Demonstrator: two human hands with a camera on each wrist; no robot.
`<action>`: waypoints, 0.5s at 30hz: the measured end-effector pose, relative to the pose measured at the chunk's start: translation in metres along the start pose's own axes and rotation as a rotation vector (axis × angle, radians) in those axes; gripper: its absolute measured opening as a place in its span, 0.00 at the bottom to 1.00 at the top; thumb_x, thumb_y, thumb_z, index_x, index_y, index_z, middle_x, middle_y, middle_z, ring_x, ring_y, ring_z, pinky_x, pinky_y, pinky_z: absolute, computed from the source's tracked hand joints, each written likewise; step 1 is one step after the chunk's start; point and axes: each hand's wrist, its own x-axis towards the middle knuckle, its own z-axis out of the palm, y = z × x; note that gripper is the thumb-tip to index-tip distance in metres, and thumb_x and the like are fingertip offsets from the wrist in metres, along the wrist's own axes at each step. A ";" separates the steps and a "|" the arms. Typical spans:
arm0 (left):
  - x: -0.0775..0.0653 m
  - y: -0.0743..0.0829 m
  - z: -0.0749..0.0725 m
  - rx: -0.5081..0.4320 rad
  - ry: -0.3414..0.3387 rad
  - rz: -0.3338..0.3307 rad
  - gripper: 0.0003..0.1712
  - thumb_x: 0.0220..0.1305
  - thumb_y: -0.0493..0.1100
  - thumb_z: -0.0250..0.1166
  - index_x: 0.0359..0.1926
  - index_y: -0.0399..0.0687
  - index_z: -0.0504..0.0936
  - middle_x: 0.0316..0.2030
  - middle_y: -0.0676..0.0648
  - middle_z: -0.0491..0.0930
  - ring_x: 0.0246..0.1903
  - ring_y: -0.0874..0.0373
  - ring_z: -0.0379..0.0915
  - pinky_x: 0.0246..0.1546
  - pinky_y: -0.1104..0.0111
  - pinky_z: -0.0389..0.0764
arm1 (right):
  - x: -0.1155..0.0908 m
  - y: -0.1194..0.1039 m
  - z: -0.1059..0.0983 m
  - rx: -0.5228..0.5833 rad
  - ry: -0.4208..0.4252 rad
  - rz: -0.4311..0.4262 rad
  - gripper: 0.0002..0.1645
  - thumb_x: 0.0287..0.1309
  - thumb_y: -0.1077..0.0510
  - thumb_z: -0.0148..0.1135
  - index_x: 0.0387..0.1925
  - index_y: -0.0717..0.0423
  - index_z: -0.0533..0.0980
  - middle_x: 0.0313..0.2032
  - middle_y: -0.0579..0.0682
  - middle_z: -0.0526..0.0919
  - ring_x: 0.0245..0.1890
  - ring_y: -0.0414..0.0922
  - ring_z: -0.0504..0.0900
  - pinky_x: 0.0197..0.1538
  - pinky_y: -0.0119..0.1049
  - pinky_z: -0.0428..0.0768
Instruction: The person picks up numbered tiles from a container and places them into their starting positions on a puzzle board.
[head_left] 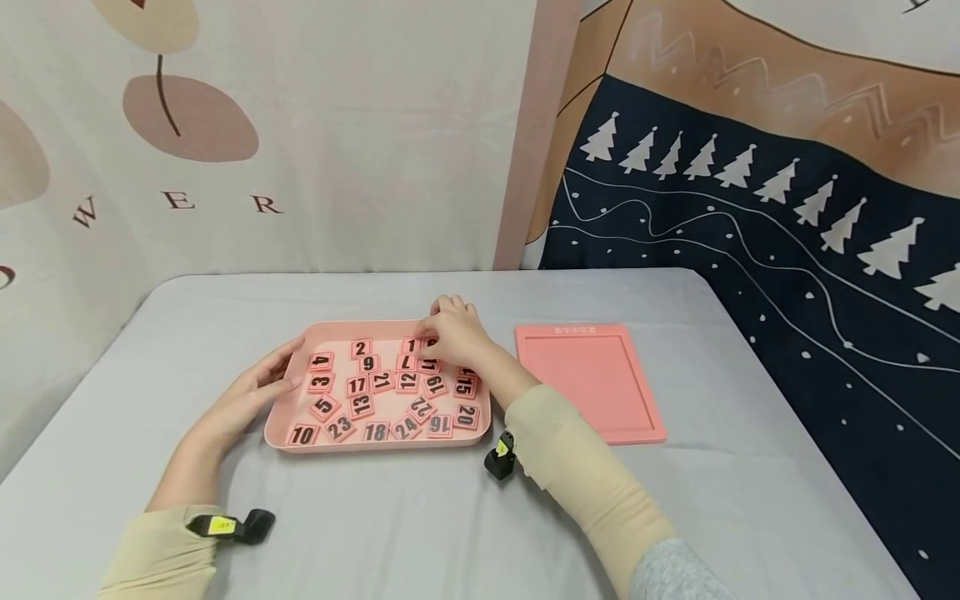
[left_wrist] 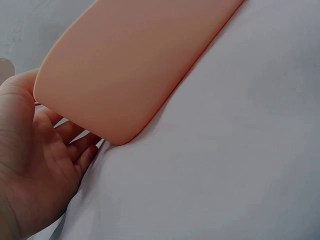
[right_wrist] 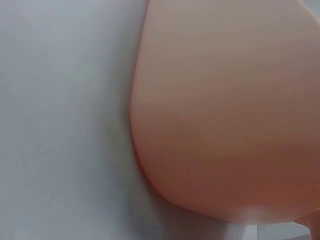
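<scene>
A shallow pink tray (head_left: 375, 445) with rounded corners lies on the table, and numbered square tiles such as the 12 tile (head_left: 407, 382) are scattered in it. My left hand (head_left: 251, 392) holds the tray's left end, thumb at the rim and fingers along the outer wall. In the left wrist view, that hand (left_wrist: 45, 155) shows against the tray's side (left_wrist: 125, 65). My right hand (head_left: 456, 333) reaches into the tray's far right part, fingers down among the tiles near the 1 tile (head_left: 409, 345). Whether it pinches one is hidden. The right wrist view shows mostly the tray's outer wall (right_wrist: 225, 110).
Right of the tray lies a flat pink square frame (head_left: 585, 383) with a raised border and pale lettering along its top edge. Pale cloth (head_left: 360, 525) covers the table. Behind it hang a light printed curtain (head_left: 375, 150) and a dark one with white trees (head_left: 675, 200).
</scene>
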 end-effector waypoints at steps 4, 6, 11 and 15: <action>0.000 0.001 0.000 -0.021 -0.003 -0.010 0.40 0.70 0.43 0.56 0.75 0.46 0.47 0.72 0.33 0.44 0.69 0.39 0.38 0.67 0.67 0.48 | 0.000 -0.003 0.000 -0.021 0.001 0.036 0.20 0.50 0.38 0.69 0.45 0.37 0.83 0.49 0.44 0.68 0.50 0.43 0.61 0.55 0.40 0.60; 0.001 0.000 0.000 -0.026 -0.004 -0.009 0.39 0.70 0.43 0.56 0.75 0.47 0.47 0.72 0.34 0.44 0.70 0.40 0.38 0.68 0.65 0.46 | 0.000 -0.007 0.000 -0.041 0.004 0.050 0.20 0.50 0.37 0.69 0.44 0.38 0.83 0.49 0.45 0.68 0.50 0.44 0.61 0.55 0.41 0.61; 0.002 -0.001 0.000 -0.015 -0.002 0.008 0.39 0.70 0.43 0.55 0.75 0.47 0.48 0.72 0.33 0.45 0.69 0.43 0.40 0.53 0.87 0.55 | 0.002 -0.014 0.002 -0.057 0.013 0.076 0.17 0.50 0.38 0.70 0.40 0.40 0.83 0.48 0.46 0.68 0.50 0.45 0.62 0.55 0.41 0.62; 0.001 -0.002 0.000 -0.016 -0.003 0.009 0.39 0.70 0.43 0.55 0.75 0.47 0.47 0.72 0.33 0.45 0.69 0.44 0.40 0.49 0.90 0.55 | 0.002 -0.015 0.005 -0.023 0.006 0.097 0.18 0.48 0.37 0.70 0.40 0.39 0.82 0.48 0.46 0.69 0.49 0.45 0.62 0.55 0.41 0.62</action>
